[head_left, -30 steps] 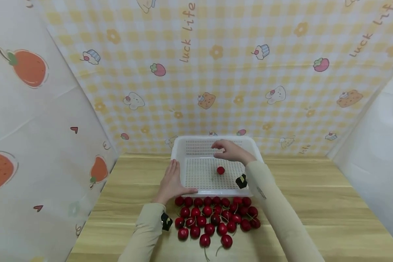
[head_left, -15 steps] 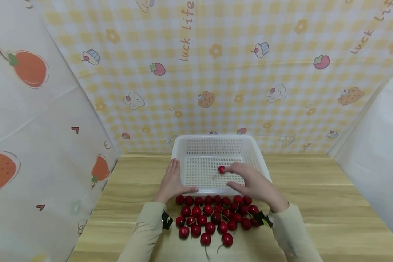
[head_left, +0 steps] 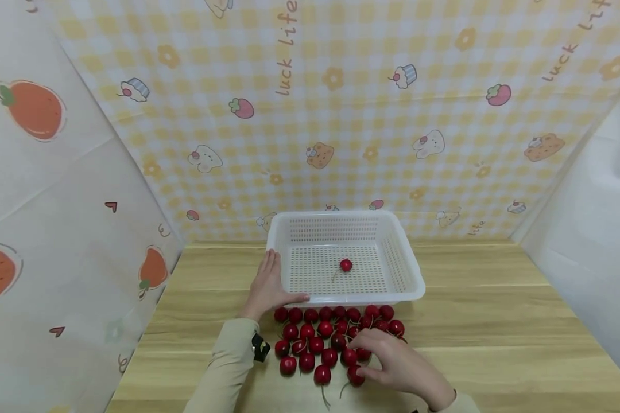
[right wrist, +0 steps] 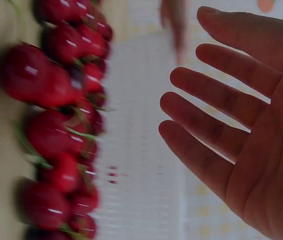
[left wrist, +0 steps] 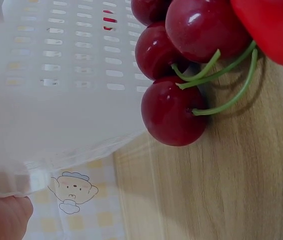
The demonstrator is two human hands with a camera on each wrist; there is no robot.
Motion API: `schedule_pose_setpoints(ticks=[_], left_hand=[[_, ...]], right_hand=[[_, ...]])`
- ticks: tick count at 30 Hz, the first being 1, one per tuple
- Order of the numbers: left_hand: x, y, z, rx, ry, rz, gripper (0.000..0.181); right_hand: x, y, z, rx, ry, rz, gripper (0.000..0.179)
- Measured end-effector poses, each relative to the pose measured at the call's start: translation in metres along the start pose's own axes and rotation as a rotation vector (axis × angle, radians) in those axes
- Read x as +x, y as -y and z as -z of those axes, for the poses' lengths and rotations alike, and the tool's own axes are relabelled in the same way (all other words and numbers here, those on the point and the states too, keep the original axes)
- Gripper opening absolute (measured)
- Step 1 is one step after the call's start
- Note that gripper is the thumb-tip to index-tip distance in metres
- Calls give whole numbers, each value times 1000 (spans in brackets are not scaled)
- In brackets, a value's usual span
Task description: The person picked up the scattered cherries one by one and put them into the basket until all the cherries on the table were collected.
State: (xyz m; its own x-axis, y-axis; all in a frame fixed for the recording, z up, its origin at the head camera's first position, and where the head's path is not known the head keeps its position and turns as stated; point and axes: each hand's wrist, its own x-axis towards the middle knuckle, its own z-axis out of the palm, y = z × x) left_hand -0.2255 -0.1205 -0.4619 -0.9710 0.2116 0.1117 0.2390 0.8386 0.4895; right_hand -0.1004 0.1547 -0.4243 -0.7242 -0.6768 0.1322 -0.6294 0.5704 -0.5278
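Observation:
A white plastic basket (head_left: 361,297) with a slotted floor and sides stands on the wooden table. One red cherry (head_left: 345,265) with its stem lies in it. My left hand (head_left: 270,288) rests at the basket's front left corner, its thumb stretched along the front rim and its fingers over the left side. Many dark red cherries (head_left: 325,328), most with green stems, lie in rows before the basket. Over the right end of these rows is my right hand (head_left: 400,364), its thumb near a front cherry (head_left: 355,376). Its fingers (right wrist: 196,132) look spread and hold nothing in the right wrist view.
The wood-grain table (head_left: 475,321) extends on both sides of the basket. Behind it hangs a yellow checked cloth (head_left: 299,120) with cartoon prints. White cloths with fruit prints (head_left: 154,267) close off the left side; a pale sheet (head_left: 594,218) stands at the right.
My right hand has come from above the basket back towards me and down over the loose cherries. The single cherry stays in the basket; my left hand keeps its place at the corner.

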Motion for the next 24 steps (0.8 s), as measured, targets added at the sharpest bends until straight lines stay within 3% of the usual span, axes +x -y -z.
schedule_pose_setpoints(ticks=[5,10,24], left_hand=[[0,1,-1,1,0,0,132],[0,1,0,-3,-1,8,130],[-2,-2,1,-18,-1,29,129]], right_hand=[[-6,-2,-21,-59,89,-68,28],[-9,-11,-39,-135,124,-115,27],[-11,-25,-57,-81,180,-179,27]])
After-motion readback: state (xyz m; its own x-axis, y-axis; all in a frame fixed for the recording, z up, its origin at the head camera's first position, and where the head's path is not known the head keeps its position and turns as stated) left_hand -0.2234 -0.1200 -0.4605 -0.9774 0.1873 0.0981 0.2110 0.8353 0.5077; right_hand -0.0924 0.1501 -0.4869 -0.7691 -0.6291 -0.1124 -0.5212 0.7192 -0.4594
